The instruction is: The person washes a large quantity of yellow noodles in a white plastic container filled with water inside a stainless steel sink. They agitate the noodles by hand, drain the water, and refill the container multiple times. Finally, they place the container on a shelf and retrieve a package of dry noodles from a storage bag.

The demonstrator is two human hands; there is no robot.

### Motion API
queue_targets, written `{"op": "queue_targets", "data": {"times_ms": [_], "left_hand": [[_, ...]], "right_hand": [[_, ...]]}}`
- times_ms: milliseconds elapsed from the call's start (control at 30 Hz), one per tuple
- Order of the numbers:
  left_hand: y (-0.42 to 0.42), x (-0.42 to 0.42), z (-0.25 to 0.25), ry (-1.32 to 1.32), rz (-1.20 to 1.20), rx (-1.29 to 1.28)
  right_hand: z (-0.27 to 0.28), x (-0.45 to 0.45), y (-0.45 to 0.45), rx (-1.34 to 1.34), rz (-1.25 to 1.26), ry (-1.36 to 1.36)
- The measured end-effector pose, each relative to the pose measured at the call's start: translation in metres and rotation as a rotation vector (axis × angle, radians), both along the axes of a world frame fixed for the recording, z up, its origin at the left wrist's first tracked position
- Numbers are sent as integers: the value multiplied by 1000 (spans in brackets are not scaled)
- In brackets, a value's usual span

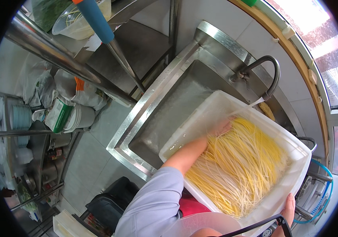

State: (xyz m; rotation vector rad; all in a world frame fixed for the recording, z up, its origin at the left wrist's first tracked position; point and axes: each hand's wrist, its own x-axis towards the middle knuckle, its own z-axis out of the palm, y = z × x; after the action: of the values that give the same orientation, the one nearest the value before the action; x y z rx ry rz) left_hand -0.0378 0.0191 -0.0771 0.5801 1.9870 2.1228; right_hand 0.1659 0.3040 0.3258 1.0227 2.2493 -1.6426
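A white rectangular plastic tub [297, 152] rests tilted over the stainless-steel sink [169, 118]. Long thin yellow-and-white stalks [240, 171], which look like yellow chives, fill the side of the tub nearer me. My left hand [223, 126] reaches into the tub at the far end of the stalks, touching them; spray blurs its fingers, so its grip is unclear. Water runs from the curved metal faucet [271, 80] into the tub beside that hand. At the tub's near right corner, my right hand [289, 206] grips the rim, with part of the hand hidden behind the wall.
A blue-handled pole [97, 23] and a steel post [68, 65] stand left of the sink. Shelves hold stacked bowls [22, 117] and a white bucket [81, 118]. A black bin [112, 204] sits on the floor. A blue hose [332, 189] loops at right. Dark eyeglasses [254, 225] show below.
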Motion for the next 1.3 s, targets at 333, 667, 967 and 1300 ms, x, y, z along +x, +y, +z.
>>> {"op": "queue_targets", "data": {"times_ms": [333, 667, 967, 1300], "left_hand": [[18, -10, -60, 97, 152, 136], [-12, 4, -8, -401, -75, 68], [-17, 2, -14, -316, -69, 42], [-22, 2, -15, -272, -50, -7]], "right_hand": [[26, -8, -36, -43, 190, 25], [46, -13, -65, 71, 297, 33], [52, -20, -82, 82, 333, 57], [62, -29, -103, 31, 385, 49]]}}
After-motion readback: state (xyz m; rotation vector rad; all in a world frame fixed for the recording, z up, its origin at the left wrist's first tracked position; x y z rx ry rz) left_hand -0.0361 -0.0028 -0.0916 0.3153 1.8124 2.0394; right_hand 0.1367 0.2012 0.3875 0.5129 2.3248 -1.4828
